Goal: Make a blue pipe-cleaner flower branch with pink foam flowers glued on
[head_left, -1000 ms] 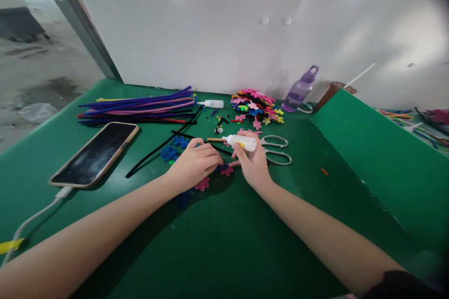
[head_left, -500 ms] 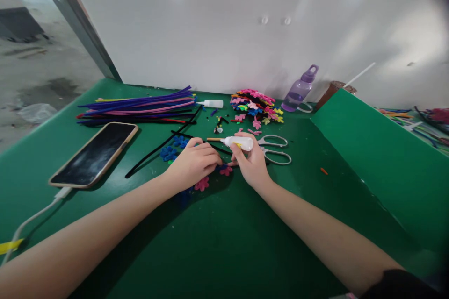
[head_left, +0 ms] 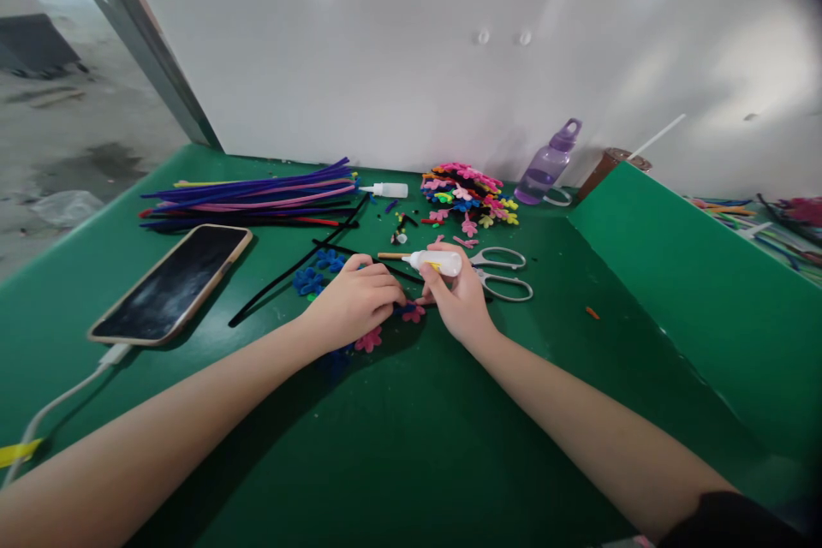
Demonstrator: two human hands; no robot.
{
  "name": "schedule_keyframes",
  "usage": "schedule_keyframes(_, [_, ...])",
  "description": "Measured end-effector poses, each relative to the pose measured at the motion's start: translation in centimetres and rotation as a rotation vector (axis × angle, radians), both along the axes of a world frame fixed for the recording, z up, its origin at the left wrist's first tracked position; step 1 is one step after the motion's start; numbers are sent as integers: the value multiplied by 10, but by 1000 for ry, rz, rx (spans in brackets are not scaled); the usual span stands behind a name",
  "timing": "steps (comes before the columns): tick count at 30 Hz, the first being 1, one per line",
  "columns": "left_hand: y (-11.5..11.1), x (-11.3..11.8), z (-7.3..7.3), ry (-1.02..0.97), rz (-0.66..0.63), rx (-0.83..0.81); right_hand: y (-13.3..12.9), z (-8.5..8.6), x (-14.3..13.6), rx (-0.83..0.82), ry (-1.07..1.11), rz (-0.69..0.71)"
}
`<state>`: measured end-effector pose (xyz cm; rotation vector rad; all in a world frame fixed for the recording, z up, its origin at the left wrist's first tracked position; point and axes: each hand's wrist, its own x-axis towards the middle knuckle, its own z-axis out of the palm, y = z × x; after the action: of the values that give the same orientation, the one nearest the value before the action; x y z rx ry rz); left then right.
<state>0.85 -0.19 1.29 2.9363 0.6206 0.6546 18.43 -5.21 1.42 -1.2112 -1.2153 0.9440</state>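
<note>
In my right hand is a small white glue bottle, held lying sideways with its long tan-tipped nozzle pointing left. My left hand is closed, its fingertips pinching at a pink and blue pipe-cleaner flower on the table. The right hand's lower fingertips reach the same spot, and part of the piece is hidden by the fingers. Another pink flower shows below my left hand. Blue fuzzy flowers lie on its left side. Grey-handled scissors rest just right of my right hand, blades hidden behind it.
Bundled pipe cleaners lie at the back left, near a phone on a cable. A second glue bottle and piled colourful flowers are at the back. A purple water bottle stands by a green divider.
</note>
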Motion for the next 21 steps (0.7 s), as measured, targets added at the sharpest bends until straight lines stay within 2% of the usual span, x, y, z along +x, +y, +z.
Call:
schedule_keyframes(11, [-3,-1,8,-18,57,24,1,-2,2,0,-51,13])
schedule_keyframes(21, [-2,-1,1,40,22,62,0,-1,2,-19,-33,16])
